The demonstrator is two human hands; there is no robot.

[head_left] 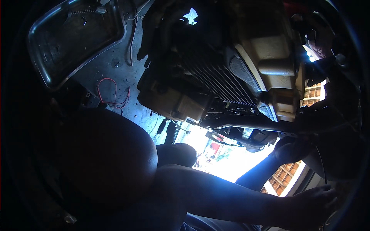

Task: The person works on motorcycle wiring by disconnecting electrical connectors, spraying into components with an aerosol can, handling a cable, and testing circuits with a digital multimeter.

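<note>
The view is dark and tilted, with a motorcycle engine [269, 50] in tan metal across the upper middle. At the right, my left hand [289, 150] is raised in deep shadow by the dark frame parts; its fingers look curled, and what they grip is hidden. Lower right, my right hand [314, 204] reaches out with its fingers closed together at the lower end of a thin cable [320, 159]. That cable runs up from my right fingertips toward the area beside my left hand.
A metal tray [79, 75] holding a spring [83, 12] rests on the grey floor [119, 71]. Red wire [115, 103] loops nearby. The finned radiator [219, 82] and a dark tube [250, 124] stand close to my arms. A large rounded dark shape [108, 154], perhaps a knee, fills the lower left.
</note>
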